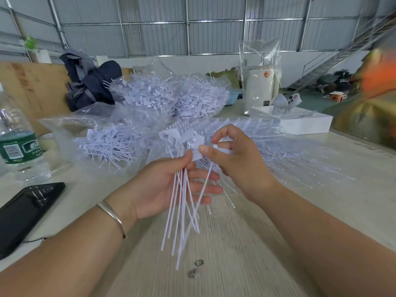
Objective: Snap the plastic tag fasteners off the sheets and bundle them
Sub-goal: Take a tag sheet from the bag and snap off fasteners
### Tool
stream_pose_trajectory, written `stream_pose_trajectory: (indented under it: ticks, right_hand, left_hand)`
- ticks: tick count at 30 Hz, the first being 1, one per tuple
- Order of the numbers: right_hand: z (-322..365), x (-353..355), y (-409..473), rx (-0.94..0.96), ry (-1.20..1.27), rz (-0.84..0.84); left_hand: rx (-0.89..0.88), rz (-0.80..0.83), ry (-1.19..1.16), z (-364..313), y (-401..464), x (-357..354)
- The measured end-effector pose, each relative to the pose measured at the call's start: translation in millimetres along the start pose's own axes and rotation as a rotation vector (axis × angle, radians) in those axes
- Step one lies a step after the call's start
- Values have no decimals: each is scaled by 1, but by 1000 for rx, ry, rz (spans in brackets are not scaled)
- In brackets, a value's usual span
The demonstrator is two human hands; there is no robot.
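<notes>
Head view:
Left hand (169,187): palm up above the table (246,243), thumb clamped on a bundle of white tag fasteners (184,202) laid across loosely spread fingers, tails hanging down.
Right hand (233,159): thumb and forefinger pinched on one fastener head at the bundle's top.
Fastener sheet (246,127): flat on the table just behind both hands.
Bags of fasteners (167,97): clear bags heaped farther back.
Left edge: water bottle (17,144), black phone (27,211).
Bracelet (113,217): on the left wrist.

Warehouse workshop — corrugated metal walls (150,24).
</notes>
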State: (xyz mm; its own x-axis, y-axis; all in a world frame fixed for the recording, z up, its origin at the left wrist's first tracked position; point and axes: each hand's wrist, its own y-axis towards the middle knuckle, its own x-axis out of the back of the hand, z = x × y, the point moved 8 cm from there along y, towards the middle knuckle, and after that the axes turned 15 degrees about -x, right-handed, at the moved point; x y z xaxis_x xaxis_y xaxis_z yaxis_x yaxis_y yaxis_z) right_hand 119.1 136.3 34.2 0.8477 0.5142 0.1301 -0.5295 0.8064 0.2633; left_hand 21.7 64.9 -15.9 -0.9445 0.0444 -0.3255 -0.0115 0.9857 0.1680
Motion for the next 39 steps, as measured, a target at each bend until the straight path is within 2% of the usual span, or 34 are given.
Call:
stream_pose_trajectory:
  ticks: [8, 11, 15, 18, 22, 24, 27, 30, 33, 34, 36, 37, 39]
  right_hand:
    - [4, 0, -2, 14, 22, -4]
    - [2, -3, -3, 22, -48, -2]
    - [-2, -6, -5, -22, 9, 15]
    - [-6, -16, -3, -78, 93, 146]
    - [-18, -47, -10, -231, 113, 466]
    - [-24, -59, -18, -291, 76, 589]
    - [-28, -69, -29, -353, 68, 746]
    - [-25, -73, -39, -368, 27, 870]
    - [-22, -72, -39, -304, -75, 843]
    - [-21, -71, -37, -283, -105, 807]
    - [-21, -66, -32, -267, -148, 726]
    - [-21, -63, -30, -262, -160, 695]
    - [-16, -59, -28, -225, -203, 647]
  left_hand:
    - [-18, 60, 171, -2, -1, -4]
    - [-50, -18, 204, -6, -1, 1]
    - [-111, -34, 148, -15, 2, 1]
    - [-197, -1, 125, -27, 1, -3]
    - [-331, -105, -39, -38, 3, 1]
    - [-438, -193, 127, -44, 0, 7]
    - [-636, -363, 639, -62, -10, 12]
    - [-675, -445, 810, -63, -19, 9]
    - [-671, -474, 841, -64, -11, 13]
    - [-611, -479, 866, -62, -1, 17]
    - [-380, -503, 892, -53, 17, 30]
    - [-382, -492, 884, -52, 18, 33]
    - [-554, -425, 833, -56, 4, 24]
